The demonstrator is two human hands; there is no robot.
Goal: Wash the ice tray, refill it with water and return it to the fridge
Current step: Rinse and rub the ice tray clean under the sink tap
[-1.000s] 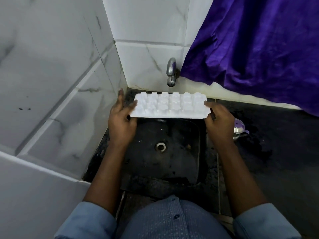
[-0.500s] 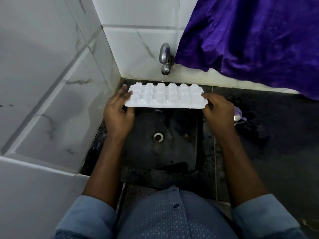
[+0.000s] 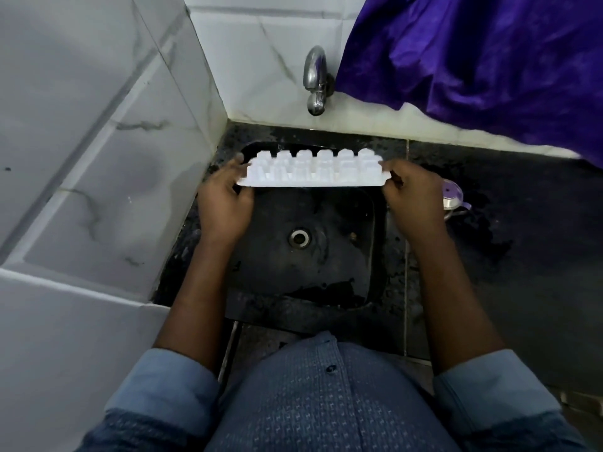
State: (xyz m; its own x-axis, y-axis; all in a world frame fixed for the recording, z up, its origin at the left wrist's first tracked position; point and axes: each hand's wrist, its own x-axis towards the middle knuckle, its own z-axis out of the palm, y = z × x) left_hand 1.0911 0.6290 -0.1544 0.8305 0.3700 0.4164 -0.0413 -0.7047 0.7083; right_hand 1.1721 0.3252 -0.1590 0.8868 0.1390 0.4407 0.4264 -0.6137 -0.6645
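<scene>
Gripped at both short ends, mid-frame: left hand [image 3: 225, 203] curled round the left rim, right hand [image 3: 412, 197] pinching the right rim with bent fingers. Held cell-bottoms up over the far end of the sink [image 3: 326, 275], just below the tap [image 3: 316, 81] in the picture: ice tray [image 3: 313, 172]. Likely to slip from so narrow a hold once wet, then drop onto the hard basin and crack or skid toward the drain [image 3: 299, 238]. Likely also to throw spray off the humped cell backs onto the shirt [image 3: 326, 402], given water before turning it over. Possibly to knock the small metal vessel [image 3: 452, 199] just right of the right hand on a wide swing.

Lower frame: soft blue shirt, dotted weave, cuffs rolled. Centre: black rectangular basin, dull, stained, round-cornered, with a steel ring drain. Above it: thin white moulded plastic, rows of blunt domes, flat flange. Top centre: short curved tap, polished metal. Upper left: glossy grey-veined tiles [image 3: 98, 125]. Upper right: crumpled purple cloth [image 3: 473, 60], faint sheen.
</scene>
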